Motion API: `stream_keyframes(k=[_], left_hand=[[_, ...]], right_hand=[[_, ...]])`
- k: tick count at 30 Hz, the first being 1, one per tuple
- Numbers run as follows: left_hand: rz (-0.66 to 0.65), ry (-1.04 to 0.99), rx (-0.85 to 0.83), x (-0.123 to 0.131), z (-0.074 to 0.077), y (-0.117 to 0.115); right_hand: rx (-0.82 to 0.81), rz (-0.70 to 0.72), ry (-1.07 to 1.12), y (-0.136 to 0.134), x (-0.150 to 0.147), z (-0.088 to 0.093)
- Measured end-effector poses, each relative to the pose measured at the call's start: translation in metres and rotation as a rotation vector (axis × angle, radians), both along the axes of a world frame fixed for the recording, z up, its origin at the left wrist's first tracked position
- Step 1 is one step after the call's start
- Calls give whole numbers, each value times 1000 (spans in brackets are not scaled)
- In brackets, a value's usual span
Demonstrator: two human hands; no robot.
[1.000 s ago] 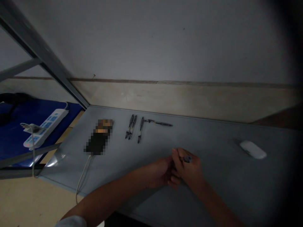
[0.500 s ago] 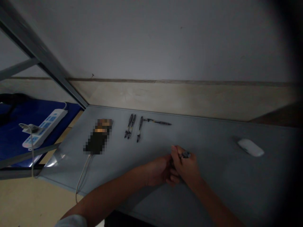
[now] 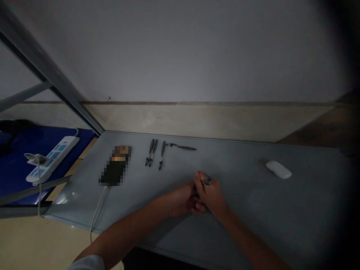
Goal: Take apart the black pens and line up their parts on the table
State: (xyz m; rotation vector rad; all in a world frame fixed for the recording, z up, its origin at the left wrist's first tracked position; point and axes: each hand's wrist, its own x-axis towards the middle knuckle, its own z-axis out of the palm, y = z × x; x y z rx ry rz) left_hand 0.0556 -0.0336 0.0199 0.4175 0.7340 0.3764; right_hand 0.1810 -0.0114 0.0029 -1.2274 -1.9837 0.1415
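My left hand (image 3: 184, 199) and my right hand (image 3: 210, 195) meet over the grey table (image 3: 253, 210). A dark pen (image 3: 207, 182) pokes out of my right fist. The fingers of my left hand are curled beneath the right one; what they hold, if anything, is hidden. Behind my hands lie several dark pens: two side by side (image 3: 151, 153), one upright in the view (image 3: 162, 155) to their right, and one nearly crosswise (image 3: 182, 147) with its end close to that pen's top.
A white mouse (image 3: 278, 169) lies at the right. At the left is a blurred-out phone-like object (image 3: 115, 167) with a white cable (image 3: 97, 213). A white power strip (image 3: 53, 159) rests on a blue surface (image 3: 14, 161) beyond the metal frame (image 3: 75, 105).
The view has shifted, so the table items and my hands appear farther left. My hands remain together, with the pen still in my right hand.
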Motion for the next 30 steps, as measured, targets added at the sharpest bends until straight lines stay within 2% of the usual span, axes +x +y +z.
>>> stream_keyframes(k=[4,8,10,13,17,22,25,30], left_hand=[[12,21,15,2,1,0],[77,59,74,6,2,-1],[195,118,114,8,2,1],[454,238,192,4,1,7],[777,370,384,-11,7,18],[1014,409,599,-30,16,29],[1020,488,751,-35,12,31],[902,595,903,-31,3,26]], right_hand=[[37,-33,45,-3,1,2],[-12,-17,155,-6,3,8],[-23,14,214,-6,3,11],[-36,56,279,-7,1,13],[-113,114,295,-8,-2,12],[-97,96,169,-2,-3,0],[-54,128,17,2,-2,-9],[-105,166,-143,-1,-5,-9]])
